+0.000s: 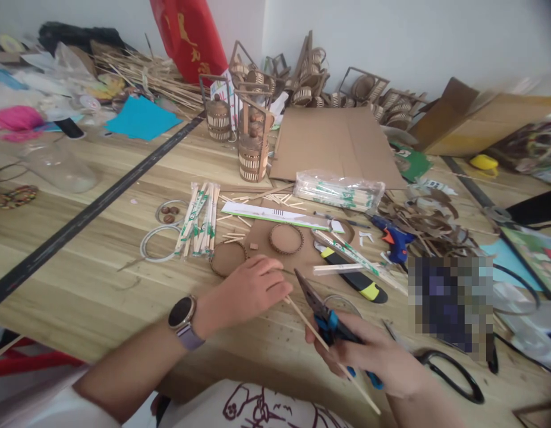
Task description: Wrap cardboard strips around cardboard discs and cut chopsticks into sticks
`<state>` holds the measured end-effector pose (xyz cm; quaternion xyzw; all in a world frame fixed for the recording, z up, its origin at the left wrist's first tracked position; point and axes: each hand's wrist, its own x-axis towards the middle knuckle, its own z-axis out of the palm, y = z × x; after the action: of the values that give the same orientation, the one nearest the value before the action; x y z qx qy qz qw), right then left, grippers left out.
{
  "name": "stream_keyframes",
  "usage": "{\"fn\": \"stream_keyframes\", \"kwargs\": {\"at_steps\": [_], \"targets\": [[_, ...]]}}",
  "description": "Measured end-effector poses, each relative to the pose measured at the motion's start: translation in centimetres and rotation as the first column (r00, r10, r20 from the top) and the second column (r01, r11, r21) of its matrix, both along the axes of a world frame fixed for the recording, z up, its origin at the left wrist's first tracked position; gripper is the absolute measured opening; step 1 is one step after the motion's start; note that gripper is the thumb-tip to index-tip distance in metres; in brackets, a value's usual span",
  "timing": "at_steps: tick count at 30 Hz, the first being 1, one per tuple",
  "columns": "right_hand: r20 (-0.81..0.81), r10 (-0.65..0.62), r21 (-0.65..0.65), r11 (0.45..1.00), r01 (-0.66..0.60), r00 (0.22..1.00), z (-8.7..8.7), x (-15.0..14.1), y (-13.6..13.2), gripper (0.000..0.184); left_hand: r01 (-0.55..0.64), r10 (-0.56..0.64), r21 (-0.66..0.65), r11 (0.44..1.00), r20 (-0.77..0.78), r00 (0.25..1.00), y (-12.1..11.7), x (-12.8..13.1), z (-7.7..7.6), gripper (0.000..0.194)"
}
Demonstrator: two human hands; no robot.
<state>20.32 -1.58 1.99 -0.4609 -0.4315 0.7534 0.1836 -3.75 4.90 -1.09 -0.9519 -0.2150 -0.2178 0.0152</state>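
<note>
My left hand (pixel 252 291), with a watch on its wrist, is closed in a pinch on the upper end of a thin bamboo stick (pixel 311 327). The stick slants down to the right across my right hand. My right hand (pixel 373 356) is wrapped round blue-handled pliers (pixel 322 312), and the stick passes under its fingers too. The pliers' jaws point up and left, close to the stick near my left fingertips. Two round cardboard rings (pixel 286 239) lie on the wooden table (pixel 79 291) just beyond my left hand.
Wrapped chopsticks (pixel 198 219), a bagged pack of them (pixel 337 191), a white ruler (pixel 275 215), a yellow-black knife (pixel 353 276), a blue glue gun (pixel 393 238) and black scissors (pixel 453 374) lie around. Small bamboo lanterns (pixel 252 151), a cardboard sheet (pixel 333 142) and cardboard scraps (pixel 431 223) stand farther back.
</note>
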Motion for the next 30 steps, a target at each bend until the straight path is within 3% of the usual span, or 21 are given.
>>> {"fn": "stream_keyframes", "kwargs": {"at_steps": [5,8,10,12,16,18,20,24,26,30], "targets": [[-0.295,-0.090,-0.177,0.983,0.038,0.951,-0.7,1.0,-0.5,0.026,0.007,-0.014,-0.059,0.998,-0.133,0.991,-1.0,0.7,0.7,0.019],[-0.358,-0.129,-0.239,0.970,0.043,0.925,-1.0,1.0,-0.8,0.030,0.003,-0.024,-0.145,0.989,-0.144,0.989,-1.5,0.9,0.9,0.022],[-0.353,-0.205,-0.218,0.967,0.132,0.913,-1.2,0.6,-0.9,0.036,-0.020,-0.019,-0.274,0.961,-0.138,0.990,-1.8,1.0,0.9,0.024],[-0.331,-0.349,-0.138,0.937,0.321,0.876,-1.2,-0.1,-0.9,0.039,-0.061,0.026,-0.485,0.873,-0.080,0.997,-2.2,1.1,0.8,0.026],[-0.268,-0.588,0.082,0.775,0.627,0.763,-1.3,-1.8,-0.7,0.039,0.024,0.104,-0.869,0.493,0.087,0.991,-3.3,1.9,0.7,0.035],[-0.217,-0.644,0.156,0.719,0.677,0.734,-1.5,-2.5,-0.8,0.044,0.093,0.087,-0.933,0.348,0.131,0.988,-3.8,2.4,0.5,0.045],[-0.207,-0.666,0.181,0.693,0.697,0.716,-1.7,-2.9,-0.9,0.043,0.147,0.084,-0.953,0.264,0.174,0.981,-4.3,2.8,0.3,0.055],[-0.258,-0.633,0.182,0.710,0.680,0.730,-2.0,-2.8,-1.1,0.037,0.220,0.097,-0.973,0.062,0.225,0.969,-4.7,3.1,0.1,0.059],[-0.241,-0.631,0.176,0.719,0.673,0.737,-2.0,-2.5,-1.0,0.038,0.228,0.077,-0.973,0.044,0.231,0.970,-4.6,3.2,0.3,0.055],[-0.208,-0.636,0.167,0.725,0.668,0.743,-1.8,-2.2,-0.7,0.039,0.224,0.012,-0.966,0.132,0.227,0.974,-4.5,3.2,0.8,0.050]]}}
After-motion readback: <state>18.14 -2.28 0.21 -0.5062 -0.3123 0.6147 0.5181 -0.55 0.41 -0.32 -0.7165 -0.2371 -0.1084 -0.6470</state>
